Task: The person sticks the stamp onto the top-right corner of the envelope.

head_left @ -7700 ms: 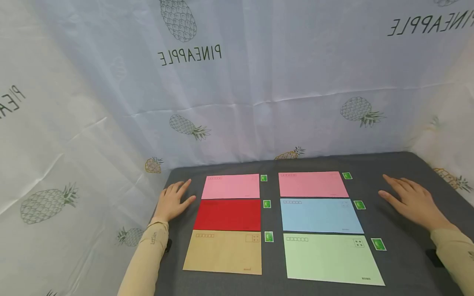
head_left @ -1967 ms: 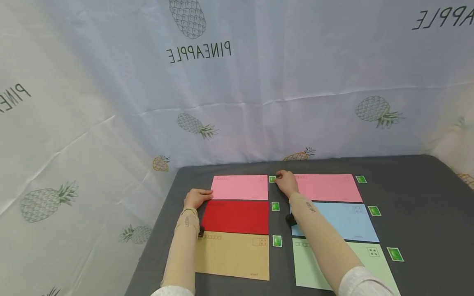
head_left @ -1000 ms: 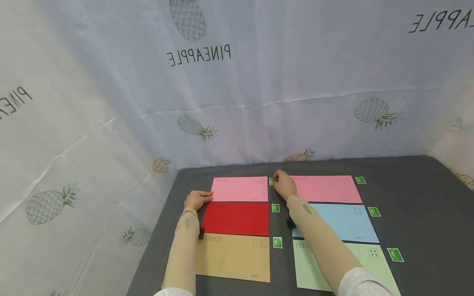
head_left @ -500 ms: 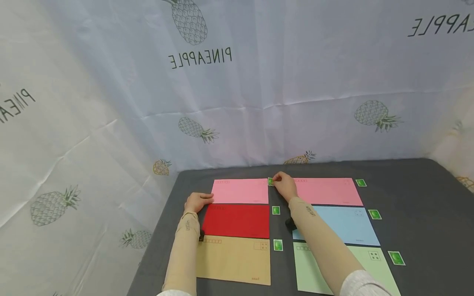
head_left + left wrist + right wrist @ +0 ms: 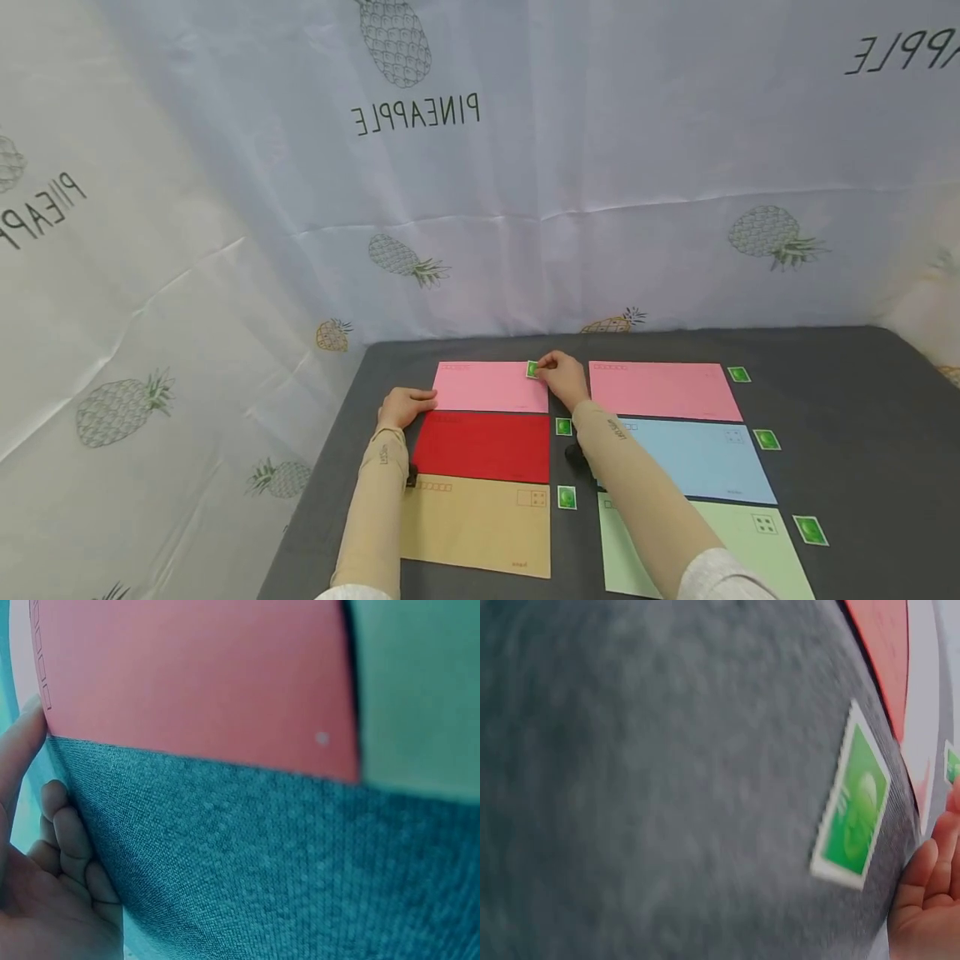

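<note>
My right hand (image 5: 564, 379) pinches a small green postage stamp (image 5: 532, 369) by its right edge, over the upper right corner of the back left pink envelope (image 5: 483, 388). In the right wrist view the held stamp (image 5: 952, 761) shows at the far right, at the fingertips. My left hand (image 5: 405, 406) touches that envelope's left edge with outstretched fingertips. In the left wrist view the left hand's (image 5: 56, 877) other fingers are loosely bent, beside a red envelope (image 5: 195, 682).
Below lie the red and a tan envelope (image 5: 476, 525). The right column has pink (image 5: 660, 390), blue (image 5: 697, 458) and pale green (image 5: 720, 550) envelopes. Several loose stamps, such as one by the red envelope (image 5: 563, 427), lie on the grey table (image 5: 862, 433). A pineapple-print curtain (image 5: 525, 167) hangs behind.
My hands came in from the table's sides. The right hand picked up the back left stamp and carried it left over the pink envelope. The left hand now touches that envelope's edge.
</note>
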`<action>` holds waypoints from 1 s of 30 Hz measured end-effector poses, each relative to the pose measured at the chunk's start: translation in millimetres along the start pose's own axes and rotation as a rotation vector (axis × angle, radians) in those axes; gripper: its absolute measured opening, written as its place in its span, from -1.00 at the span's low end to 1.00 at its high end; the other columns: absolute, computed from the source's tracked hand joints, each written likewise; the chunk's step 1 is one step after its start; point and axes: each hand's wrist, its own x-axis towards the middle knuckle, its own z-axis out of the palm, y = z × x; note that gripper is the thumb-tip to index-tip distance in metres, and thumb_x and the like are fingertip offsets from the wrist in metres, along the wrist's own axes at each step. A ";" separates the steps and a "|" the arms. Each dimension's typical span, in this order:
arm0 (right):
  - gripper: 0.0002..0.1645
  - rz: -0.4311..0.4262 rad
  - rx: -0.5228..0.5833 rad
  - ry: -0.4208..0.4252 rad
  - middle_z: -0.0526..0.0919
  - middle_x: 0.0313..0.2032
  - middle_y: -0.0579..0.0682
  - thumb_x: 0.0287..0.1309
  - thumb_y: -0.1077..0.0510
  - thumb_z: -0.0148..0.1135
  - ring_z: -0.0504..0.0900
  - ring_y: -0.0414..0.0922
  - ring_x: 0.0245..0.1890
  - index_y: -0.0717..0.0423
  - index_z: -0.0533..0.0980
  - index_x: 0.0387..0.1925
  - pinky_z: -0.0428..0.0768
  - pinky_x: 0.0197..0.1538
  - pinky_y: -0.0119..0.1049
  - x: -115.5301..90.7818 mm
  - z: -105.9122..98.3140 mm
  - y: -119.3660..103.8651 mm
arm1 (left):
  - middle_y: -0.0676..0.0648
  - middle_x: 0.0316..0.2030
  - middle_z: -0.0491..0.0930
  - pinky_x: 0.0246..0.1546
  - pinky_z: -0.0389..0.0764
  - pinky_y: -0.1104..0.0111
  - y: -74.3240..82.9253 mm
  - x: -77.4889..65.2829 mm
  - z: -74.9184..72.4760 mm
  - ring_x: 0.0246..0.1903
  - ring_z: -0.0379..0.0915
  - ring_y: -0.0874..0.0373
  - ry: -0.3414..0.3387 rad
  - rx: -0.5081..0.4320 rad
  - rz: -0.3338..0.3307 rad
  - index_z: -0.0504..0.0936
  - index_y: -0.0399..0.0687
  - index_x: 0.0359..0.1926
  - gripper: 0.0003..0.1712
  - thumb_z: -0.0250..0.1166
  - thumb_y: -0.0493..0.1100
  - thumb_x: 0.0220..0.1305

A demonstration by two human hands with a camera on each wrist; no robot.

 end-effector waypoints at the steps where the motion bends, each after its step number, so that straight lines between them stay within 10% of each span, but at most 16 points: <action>1: -0.86 0.002 -0.002 0.005 0.64 -0.26 0.10 0.10 0.19 0.24 0.54 -0.04 -0.28 0.12 0.58 -0.26 0.48 -0.22 -0.28 -0.3 1.1 -0.1 | -0.18 0.06 0.57 0.18 0.16 -0.15 0.4 -0.2 -0.1 0.14 0.40 -0.15 -0.001 -0.002 0.000 0.64 0.09 0.01 -0.61 0.32 0.00 0.12; 30: -0.88 0.018 -0.287 0.081 0.63 -0.39 0.08 0.12 0.16 0.23 0.54 -0.03 -0.46 0.09 0.44 -0.39 0.41 -0.38 -0.20 2.2 14.7 -10.7 | -0.18 0.03 0.60 0.15 0.18 -0.13 1.4 -3.0 -1.7 0.10 0.44 -0.14 0.015 -0.003 0.030 0.66 0.07 -0.02 -0.64 0.31 -0.02 0.14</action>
